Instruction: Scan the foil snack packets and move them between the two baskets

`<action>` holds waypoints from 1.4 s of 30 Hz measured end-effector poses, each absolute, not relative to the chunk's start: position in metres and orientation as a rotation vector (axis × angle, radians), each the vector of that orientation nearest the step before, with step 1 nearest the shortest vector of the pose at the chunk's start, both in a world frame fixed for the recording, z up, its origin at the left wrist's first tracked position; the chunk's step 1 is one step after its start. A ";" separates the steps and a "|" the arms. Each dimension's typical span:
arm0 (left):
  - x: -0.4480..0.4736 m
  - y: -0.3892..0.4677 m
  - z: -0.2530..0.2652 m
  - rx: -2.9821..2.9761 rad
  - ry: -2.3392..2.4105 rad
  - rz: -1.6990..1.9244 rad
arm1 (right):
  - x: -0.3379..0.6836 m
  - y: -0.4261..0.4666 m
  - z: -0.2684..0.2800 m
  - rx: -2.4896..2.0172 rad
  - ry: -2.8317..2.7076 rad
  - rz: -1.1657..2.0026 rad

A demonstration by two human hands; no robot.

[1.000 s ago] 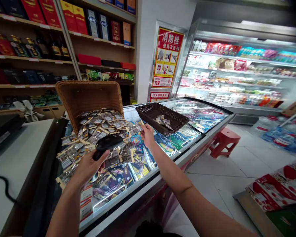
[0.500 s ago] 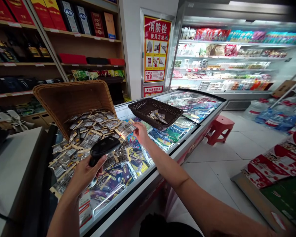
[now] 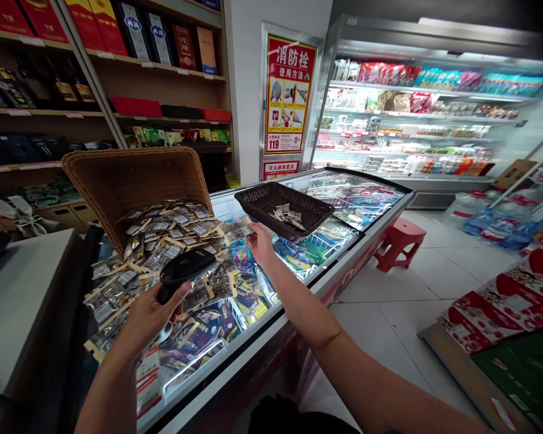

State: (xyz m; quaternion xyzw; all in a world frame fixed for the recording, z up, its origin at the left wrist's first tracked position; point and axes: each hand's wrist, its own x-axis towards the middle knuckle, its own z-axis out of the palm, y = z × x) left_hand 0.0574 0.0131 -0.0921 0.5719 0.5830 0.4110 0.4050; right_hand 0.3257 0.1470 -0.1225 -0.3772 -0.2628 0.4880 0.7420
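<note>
My left hand (image 3: 156,310) grips the handle of a black barcode scanner (image 3: 187,265), its head pointing right. In my right hand (image 3: 260,241) a small clear packet (image 3: 235,231) is pinched at its edge, smeared by motion; its contents are hard to make out. Many similar packets (image 3: 163,256) spill from a tipped wicker basket (image 3: 133,175) onto the freezer's glass top, below and around the scanner. Just beyond my right hand, a dark woven tray (image 3: 257,211) holds several small packets (image 3: 289,216).
A chest freezer (image 3: 344,274) with frozen goods under glass runs ahead. To its right stand a red stool (image 3: 399,241), water jugs (image 3: 466,208) and stacked red cartons (image 3: 502,301). A grey counter (image 3: 31,289) is at the left. Shelves and a lit refrigerated case line the back.
The packet in my right hand has turned slightly and blurred. My left hand and the scanner have shifted a little left in view, as the camera view moves slightly.
</note>
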 end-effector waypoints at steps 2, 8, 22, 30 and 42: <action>0.054 0.012 -0.089 1.405 1.481 1.114 | 0.338 0.149 -0.118 -0.776 -0.403 1.000; 0.031 -0.001 -0.064 1.139 1.502 1.548 | 0.343 0.145 -0.124 -0.714 -0.391 0.924; 0.012 -0.005 -0.057 0.935 1.380 1.791 | 0.131 0.091 -0.108 -1.187 -2.453 0.412; 0.012 -0.006 -0.056 0.942 1.393 1.789 | 0.103 0.061 -0.118 -1.298 -2.532 0.284; 0.013 -0.003 -0.058 0.976 1.422 1.756 | 0.131 0.090 -0.117 -0.838 -2.590 0.504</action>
